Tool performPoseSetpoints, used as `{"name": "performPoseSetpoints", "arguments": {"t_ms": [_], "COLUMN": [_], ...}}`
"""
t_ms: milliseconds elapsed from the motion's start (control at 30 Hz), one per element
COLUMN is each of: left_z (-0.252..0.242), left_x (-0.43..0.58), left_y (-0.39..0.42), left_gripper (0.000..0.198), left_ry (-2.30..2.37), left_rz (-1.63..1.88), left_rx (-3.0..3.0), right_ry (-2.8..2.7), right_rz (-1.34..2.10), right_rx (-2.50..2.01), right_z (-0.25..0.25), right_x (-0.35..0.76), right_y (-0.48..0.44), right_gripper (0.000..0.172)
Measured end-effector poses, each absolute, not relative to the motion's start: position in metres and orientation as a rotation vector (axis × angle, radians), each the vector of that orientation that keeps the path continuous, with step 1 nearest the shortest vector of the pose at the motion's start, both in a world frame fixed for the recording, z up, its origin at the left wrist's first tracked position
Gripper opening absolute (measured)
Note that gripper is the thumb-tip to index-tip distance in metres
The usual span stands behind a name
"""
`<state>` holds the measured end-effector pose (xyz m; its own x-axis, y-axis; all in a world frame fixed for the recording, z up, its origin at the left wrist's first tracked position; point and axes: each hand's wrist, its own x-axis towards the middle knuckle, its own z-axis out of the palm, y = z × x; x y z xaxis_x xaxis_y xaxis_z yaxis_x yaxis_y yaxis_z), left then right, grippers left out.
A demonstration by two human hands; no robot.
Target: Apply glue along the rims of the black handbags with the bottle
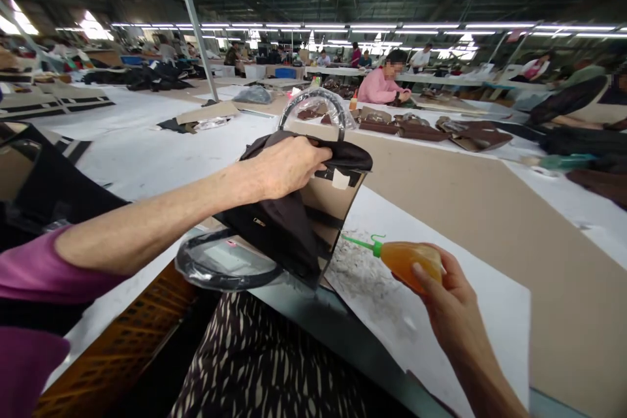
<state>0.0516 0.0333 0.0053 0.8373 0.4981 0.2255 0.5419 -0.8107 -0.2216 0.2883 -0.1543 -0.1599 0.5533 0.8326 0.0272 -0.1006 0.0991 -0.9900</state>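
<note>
My left hand (287, 166) is closed on the top edge of a tan handbag (328, 206), gripping its dark brown lining, which is pulled out over the rim. The bag stands tilted at the table's near edge, and its plastic-wrapped handles (316, 104) arch above and below it. My right hand (443, 290) is closed around an orange squeeze bottle (409, 260) with a green nozzle (360, 243). The nozzle points left at the bag's lower side and stops just short of it. A white sheet (460, 313), smeared grey in one patch, lies under the bottle.
Brown cardboard (490, 209) covers the table to the right. Several brown bag pieces (441, 130) lie further back, where a person in pink (382, 85) sits working. An orange crate (132, 339) sits below the table edge at left. Other workers and tables fill the hall.
</note>
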Motion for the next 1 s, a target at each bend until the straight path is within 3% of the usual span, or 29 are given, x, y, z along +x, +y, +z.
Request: {"name": "performPoseSetpoints", "arguments": {"t_ms": [400,1000], "left_z": [-0.008,-0.019], "left_x": [0.044,0.038], "left_y": [0.018,0.014], "left_gripper": [0.02,0.024], "left_ry": [-0.793,-0.791], "left_rz": [-0.205,-0.161], "left_rx": [-2.841,-2.9], "right_ry": [-0.841,-0.908], "right_rz": [0.589,0.688], "right_rx": [-1.395,-1.549], "right_z": [-0.175,-0.188], "right_x": [0.303,0.295], "right_y": [-0.12,-0.125], "right_gripper": [0.056,0.055]}}
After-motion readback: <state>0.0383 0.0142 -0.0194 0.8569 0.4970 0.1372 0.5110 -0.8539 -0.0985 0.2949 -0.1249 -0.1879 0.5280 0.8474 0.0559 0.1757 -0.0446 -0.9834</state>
